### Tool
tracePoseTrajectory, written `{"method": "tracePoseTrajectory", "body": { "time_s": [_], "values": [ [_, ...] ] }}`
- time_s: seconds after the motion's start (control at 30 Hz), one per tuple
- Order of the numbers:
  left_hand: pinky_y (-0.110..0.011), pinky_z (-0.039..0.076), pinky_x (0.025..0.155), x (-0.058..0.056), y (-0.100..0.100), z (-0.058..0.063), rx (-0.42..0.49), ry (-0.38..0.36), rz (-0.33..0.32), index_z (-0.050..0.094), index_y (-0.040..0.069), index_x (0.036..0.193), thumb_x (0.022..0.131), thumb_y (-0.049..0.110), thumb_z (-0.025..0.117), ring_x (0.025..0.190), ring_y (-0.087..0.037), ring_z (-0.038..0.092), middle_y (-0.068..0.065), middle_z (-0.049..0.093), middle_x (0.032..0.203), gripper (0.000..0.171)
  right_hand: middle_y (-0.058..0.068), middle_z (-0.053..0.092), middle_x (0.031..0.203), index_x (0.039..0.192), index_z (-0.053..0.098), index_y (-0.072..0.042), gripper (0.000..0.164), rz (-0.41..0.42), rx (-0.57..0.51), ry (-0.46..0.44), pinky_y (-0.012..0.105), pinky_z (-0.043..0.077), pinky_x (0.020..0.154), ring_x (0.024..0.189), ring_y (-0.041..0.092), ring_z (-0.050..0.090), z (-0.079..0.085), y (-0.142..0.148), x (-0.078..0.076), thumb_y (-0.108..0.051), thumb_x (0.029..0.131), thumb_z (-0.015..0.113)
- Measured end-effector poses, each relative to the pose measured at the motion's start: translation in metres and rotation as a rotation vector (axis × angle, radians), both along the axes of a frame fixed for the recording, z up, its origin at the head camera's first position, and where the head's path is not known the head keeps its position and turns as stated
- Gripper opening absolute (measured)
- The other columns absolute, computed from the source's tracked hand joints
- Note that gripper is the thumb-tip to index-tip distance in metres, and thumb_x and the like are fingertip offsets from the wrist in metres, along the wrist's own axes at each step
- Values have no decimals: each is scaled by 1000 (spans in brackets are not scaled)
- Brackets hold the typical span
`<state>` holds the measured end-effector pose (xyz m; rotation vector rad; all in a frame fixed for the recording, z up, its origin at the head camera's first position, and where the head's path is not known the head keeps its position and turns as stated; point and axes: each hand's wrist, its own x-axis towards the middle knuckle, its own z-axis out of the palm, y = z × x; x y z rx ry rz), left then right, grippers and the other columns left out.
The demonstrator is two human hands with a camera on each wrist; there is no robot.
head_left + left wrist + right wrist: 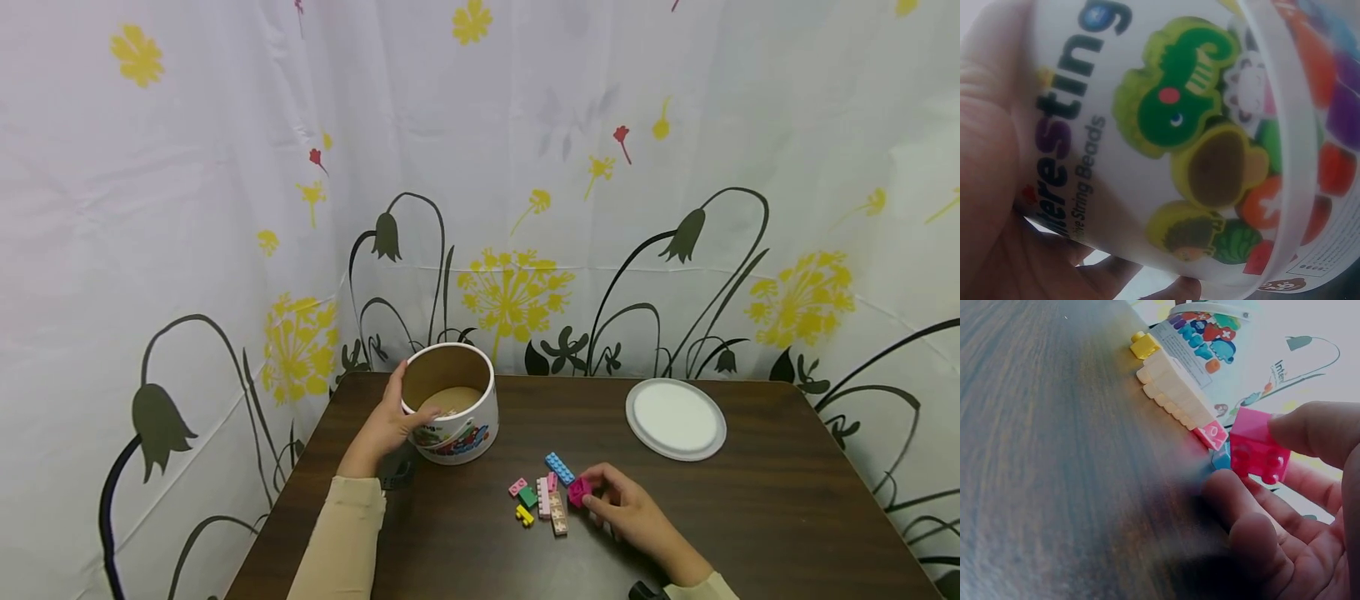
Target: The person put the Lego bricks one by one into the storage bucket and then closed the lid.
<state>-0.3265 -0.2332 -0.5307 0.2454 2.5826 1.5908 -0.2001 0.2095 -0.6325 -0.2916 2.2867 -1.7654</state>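
Observation:
A white printed bucket (480, 429) stands on the left of the table, its top facing up. My left hand (386, 427) grips its left side, the thumb lying along the front rim; in the left wrist view the hand borders the lettered wall (1085, 181). With thumb and fingers, my right hand (630, 510) pinches a magenta toy brick (1259, 447). Beside that brick lie a blue brick (559, 467), a light pink one (543, 498) and a tan one (558, 515). Green (528, 497), yellow (524, 516) and small pink (517, 487) bricks lie farther left.
A round white lid (675, 419) lies flat at the back right of the dark wooden table (787, 500). Behind the table's far edge hangs a white flowered curtain (585, 292).

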Motion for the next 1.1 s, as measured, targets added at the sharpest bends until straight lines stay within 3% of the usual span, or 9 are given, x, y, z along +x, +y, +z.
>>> {"method": "tracePoseTrajectory", "body": {
  "time_s": [0.3, 0.43, 0.63, 0.87, 1.1],
  "values": [
    [-68, 28, 129, -1, -3, -1, -5, -10, 0, -1, 21, 176, 94, 29, 86, 159, -52, 31, -24, 14, 179, 120, 23, 65, 106, 139, 58, -10, 37, 12, -28, 11, 32, 54, 46, 68, 18, 65, 0, -1, 1, -26, 108, 70],
    [-69, 28, 129, 0, -2, 1, -11, -3, -1, -1, 22, 176, 94, 32, 86, 159, -52, 31, -24, 14, 179, 120, 20, 64, 101, 143, 57, -8, 41, 7, -34, 37, 32, 54, 46, 66, 15, 62, 1, -1, 1, -24, 107, 70],
    [-70, 27, 129, 0, -2, 1, -32, -1, -1, -1, 18, 176, 93, 35, 87, 159, -54, 29, -27, 12, 179, 122, 13, 65, 88, 135, 60, -11, 39, -10, -17, 33, 33, 54, 46, 62, 13, 60, 0, 0, 1, -25, 103, 77],
    [-69, 30, 129, -1, -2, -1, -23, -1, -7, -1, 20, 176, 94, 32, 84, 159, -52, 31, -25, 14, 179, 119, 13, 67, 107, 136, 60, -14, 34, -12, -21, 32, 35, 56, 46, 72, 20, 70, -1, 0, 0, -25, 106, 73],
    [-69, 30, 128, -1, -2, -3, -10, -6, 1, -1, 22, 176, 93, 32, 85, 158, -52, 32, -24, 14, 178, 120, 14, 65, 107, 135, 59, -11, 40, -12, -20, 31, 31, 54, 46, 67, 14, 64, 0, -1, -1, -22, 102, 78]
  ]
}}
